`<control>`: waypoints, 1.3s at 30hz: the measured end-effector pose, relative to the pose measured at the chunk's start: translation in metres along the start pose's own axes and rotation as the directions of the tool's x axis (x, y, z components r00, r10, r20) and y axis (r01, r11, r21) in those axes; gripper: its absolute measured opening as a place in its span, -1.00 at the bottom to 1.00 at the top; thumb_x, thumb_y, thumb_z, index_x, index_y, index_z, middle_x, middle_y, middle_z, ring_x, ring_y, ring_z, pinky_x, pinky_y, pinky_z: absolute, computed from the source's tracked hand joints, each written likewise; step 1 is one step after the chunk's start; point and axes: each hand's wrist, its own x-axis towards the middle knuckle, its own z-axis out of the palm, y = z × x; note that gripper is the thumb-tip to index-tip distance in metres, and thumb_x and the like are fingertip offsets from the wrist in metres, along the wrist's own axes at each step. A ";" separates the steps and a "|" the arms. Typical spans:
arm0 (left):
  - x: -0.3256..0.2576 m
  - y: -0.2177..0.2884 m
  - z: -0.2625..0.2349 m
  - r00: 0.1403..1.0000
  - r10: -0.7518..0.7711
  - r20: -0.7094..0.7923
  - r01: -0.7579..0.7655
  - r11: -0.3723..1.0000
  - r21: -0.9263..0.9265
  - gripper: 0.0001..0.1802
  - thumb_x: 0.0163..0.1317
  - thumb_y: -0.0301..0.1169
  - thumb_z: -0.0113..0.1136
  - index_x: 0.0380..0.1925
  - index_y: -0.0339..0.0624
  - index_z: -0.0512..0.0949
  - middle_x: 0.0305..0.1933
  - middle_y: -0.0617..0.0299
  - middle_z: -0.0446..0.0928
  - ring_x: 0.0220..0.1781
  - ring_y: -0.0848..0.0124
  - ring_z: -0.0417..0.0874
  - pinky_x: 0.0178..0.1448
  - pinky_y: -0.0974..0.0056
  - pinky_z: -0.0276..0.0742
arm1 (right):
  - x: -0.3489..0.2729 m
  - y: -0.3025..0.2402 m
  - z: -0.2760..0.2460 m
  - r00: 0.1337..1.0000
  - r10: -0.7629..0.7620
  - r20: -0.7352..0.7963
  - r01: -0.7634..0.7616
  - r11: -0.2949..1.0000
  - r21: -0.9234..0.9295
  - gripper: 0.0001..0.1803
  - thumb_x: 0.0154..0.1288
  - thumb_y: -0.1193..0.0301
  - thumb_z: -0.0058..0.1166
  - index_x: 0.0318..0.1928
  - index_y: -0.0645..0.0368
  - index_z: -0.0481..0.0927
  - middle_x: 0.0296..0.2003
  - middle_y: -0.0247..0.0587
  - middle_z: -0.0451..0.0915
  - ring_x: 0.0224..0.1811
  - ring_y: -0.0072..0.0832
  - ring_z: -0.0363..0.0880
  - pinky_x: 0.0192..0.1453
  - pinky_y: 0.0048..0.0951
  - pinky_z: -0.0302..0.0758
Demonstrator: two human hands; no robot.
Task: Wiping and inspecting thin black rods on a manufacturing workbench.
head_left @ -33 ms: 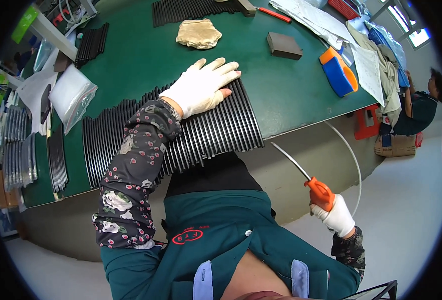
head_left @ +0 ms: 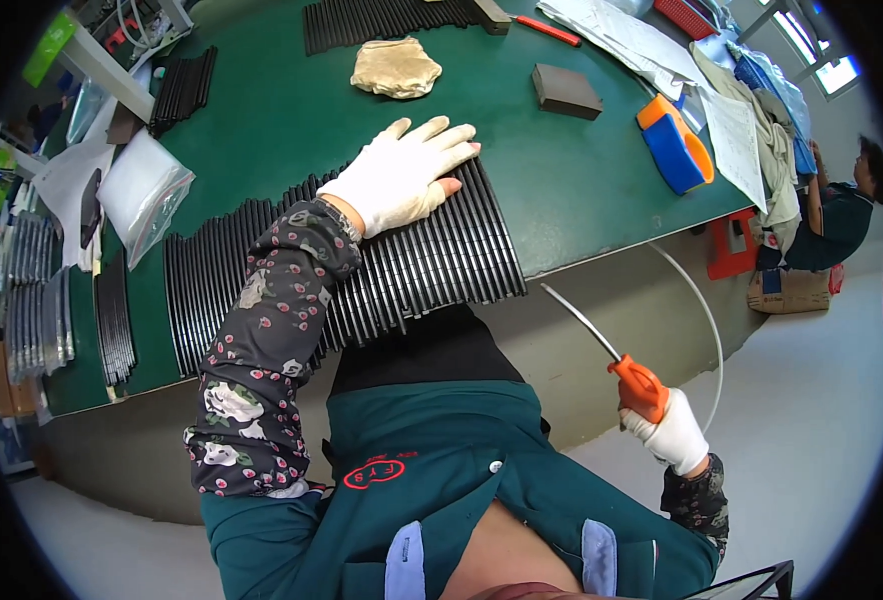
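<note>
A wide row of black rods (head_left: 432,262) lies side by side along the near edge of the green table, their near ends sticking out past it. My left hand (head_left: 398,178), in a white glove with bare fingertips, lies flat on the right part of the row, fingers spread. Off the table's edge to the right, my gloved right hand (head_left: 670,432) is wrapped round the orange handle of an air blow gun (head_left: 640,386). Its thin metal nozzle points up and left toward the right end of the rods. A white hose (head_left: 714,340) runs near that hand.
On the green table (head_left: 262,130) are a crumpled cream cloth (head_left: 396,68), a dark block (head_left: 568,92), a blue-and-orange holder (head_left: 678,146) and a red-handled tool (head_left: 548,30). Plastic bags (head_left: 147,195) and more rods (head_left: 114,320) lie left. Another person (head_left: 847,215) is at the far right.
</note>
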 end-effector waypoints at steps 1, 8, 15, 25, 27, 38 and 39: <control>-0.001 -0.001 0.001 1.000 0.005 -0.008 -0.005 1.000 0.001 -0.50 0.35 -0.23 -0.07 0.28 -0.04 0.27 0.41 0.18 0.20 0.46 0.19 0.13 0.48 -0.01 0.03 | 0.000 0.001 0.001 1.000 -0.013 0.017 0.013 1.000 -0.002 -0.81 0.11 0.46 0.18 -0.24 0.25 0.58 -0.54 -0.25 0.57 -0.51 -0.51 0.49 -0.31 -0.48 0.47; -0.002 -0.002 0.001 1.000 0.000 -0.018 0.000 1.000 0.003 -0.49 0.34 -0.23 -0.05 0.28 -0.03 0.27 0.40 0.19 0.20 0.46 0.19 0.14 0.48 -0.02 0.05 | 0.009 -0.002 0.006 0.998 -0.052 0.019 0.054 0.994 -0.091 -0.80 0.10 0.42 0.19 -0.24 0.21 0.59 -0.54 -0.21 0.58 -0.52 -0.43 0.53 -0.30 -0.45 0.48; -0.012 0.003 -0.014 1.000 -0.002 0.009 0.002 0.998 -0.063 -0.41 0.37 -0.02 -0.15 0.31 -0.04 0.20 0.44 0.12 0.11 0.48 0.13 0.08 0.47 -0.06 0.05 | 0.034 -0.021 0.027 0.968 -0.197 0.157 0.224 0.959 -0.175 -0.77 0.07 0.33 0.26 -0.25 0.12 0.59 -0.57 -0.10 0.56 -0.54 -0.22 0.52 -0.31 -0.39 0.50; -0.120 -0.035 -0.041 0.976 -0.194 0.097 0.192 0.981 0.026 -0.34 0.31 -0.04 -0.07 0.35 -0.07 0.15 0.46 0.09 0.08 0.49 0.13 0.07 0.51 0.00 -0.05 | 0.053 -0.047 0.042 0.908 -0.311 0.280 0.390 0.873 -0.294 -0.79 0.04 0.31 0.28 -0.36 0.09 0.56 -0.54 -0.04 0.57 -0.44 -0.05 0.58 -0.32 -0.27 0.53; -0.126 -0.036 -0.035 0.970 -0.234 0.063 0.233 0.972 0.036 -0.34 0.31 -0.03 -0.10 0.35 -0.07 0.16 0.46 0.10 0.10 0.50 0.16 0.05 0.52 0.00 -0.10 | 0.058 -0.048 0.045 0.909 -0.382 0.167 0.411 0.891 -0.194 -0.78 0.03 0.28 0.28 -0.39 0.08 0.54 -0.56 -0.04 0.56 -0.47 -0.03 0.56 -0.34 -0.26 0.52; -0.126 -0.036 -0.029 0.973 -0.228 0.046 0.227 0.974 0.016 -0.41 0.31 -0.20 -0.03 0.33 -0.07 0.20 0.44 0.15 0.14 0.49 0.17 0.06 0.51 -0.02 -0.07 | 0.059 -0.059 0.057 0.871 -0.396 0.290 0.478 0.821 -0.314 -0.76 0.01 0.27 0.28 -0.35 0.08 0.56 -0.56 -0.03 0.55 -0.47 -0.03 0.56 -0.33 -0.23 0.53; -0.126 -0.037 -0.027 0.970 -0.237 0.047 0.234 0.971 0.047 -0.41 0.31 -0.18 -0.04 0.33 -0.06 0.20 0.44 0.15 0.14 0.49 0.19 0.08 0.51 -0.02 -0.05 | 0.059 -0.062 0.058 0.868 -0.397 0.300 0.482 0.818 -0.314 -0.76 0.01 0.27 0.28 -0.35 0.08 0.56 -0.56 -0.03 0.55 -0.47 -0.03 0.56 -0.33 -0.23 0.53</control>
